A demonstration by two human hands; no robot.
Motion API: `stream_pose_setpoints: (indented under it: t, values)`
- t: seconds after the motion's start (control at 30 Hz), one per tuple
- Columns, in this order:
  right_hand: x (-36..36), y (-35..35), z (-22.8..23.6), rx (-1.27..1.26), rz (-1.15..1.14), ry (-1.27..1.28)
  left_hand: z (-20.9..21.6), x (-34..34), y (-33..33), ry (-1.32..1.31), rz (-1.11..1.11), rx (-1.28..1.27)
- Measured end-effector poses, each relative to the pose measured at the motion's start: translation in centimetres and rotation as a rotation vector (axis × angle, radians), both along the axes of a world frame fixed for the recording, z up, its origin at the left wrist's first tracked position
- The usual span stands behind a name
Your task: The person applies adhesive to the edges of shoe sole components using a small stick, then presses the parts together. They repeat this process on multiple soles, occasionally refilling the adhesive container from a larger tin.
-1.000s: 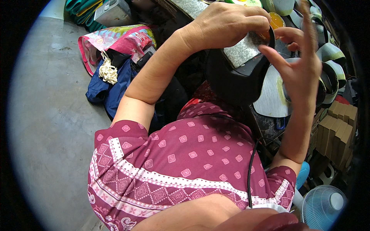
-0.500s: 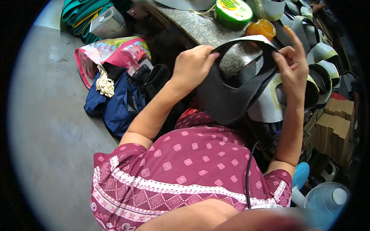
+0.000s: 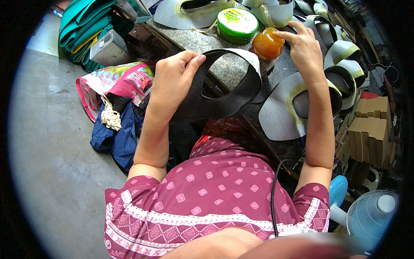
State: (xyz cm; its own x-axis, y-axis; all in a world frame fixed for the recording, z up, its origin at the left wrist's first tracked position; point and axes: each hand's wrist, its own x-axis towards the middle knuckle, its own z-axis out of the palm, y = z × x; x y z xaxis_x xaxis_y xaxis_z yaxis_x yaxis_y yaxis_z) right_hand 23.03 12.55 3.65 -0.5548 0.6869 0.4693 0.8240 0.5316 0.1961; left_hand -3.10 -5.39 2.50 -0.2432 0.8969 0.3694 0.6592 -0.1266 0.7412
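My left hand (image 3: 174, 80) pinches the edge of a black, loop-shaped piece that looks like a shoe upper (image 3: 220, 105). The piece hangs over my lap in front of the bench, with a white strip showing along its far right edge. My right hand (image 3: 305, 49) is off the piece, its fingers apart, the index finger stretched out to the top of a jar of orange glue-like stuff (image 3: 267, 46). Whether the fingertip dips inside the jar I cannot tell. Left of the jar stands a round green tub (image 3: 237, 28) with a white lid.
Several grey-white uppers (image 3: 280, 108) with yellowish edges lie along the bench's right side; another (image 3: 181, 17) is at the back. The speckled bench top (image 3: 185, 39) is ahead. Bags (image 3: 116, 142) sit at the left, cardboard boxes (image 3: 366, 134) and a fan (image 3: 373, 220) at the right.
My right hand has let go of the black upper and moved up to the jar. My left hand still grips the upper and has shifted left with it.
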Motion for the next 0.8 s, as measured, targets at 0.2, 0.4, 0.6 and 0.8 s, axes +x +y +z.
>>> stream_pose_setpoints:
  t: [0.2,0.4,0.6,0.8]
  values:
    - [1.0,-1.0,1.9,0.199,0.15,0.143,-0.5,-0.4,1.1,-0.006,-0.038,-0.011]
    - [1.5,-3.1,2.2,0.004,0.061,-0.128,-0.8,-0.5,1.9,-0.045,-0.046,-0.071]
    - [3.0,-3.0,1.9,0.161,0.206,0.113,-1.4,-0.5,2.2,-0.037,-0.086,-0.171]
    - [2.4,-4.3,2.8,0.061,0.277,0.126,-2.3,-0.5,2.2,-0.022,-0.058,-0.093]
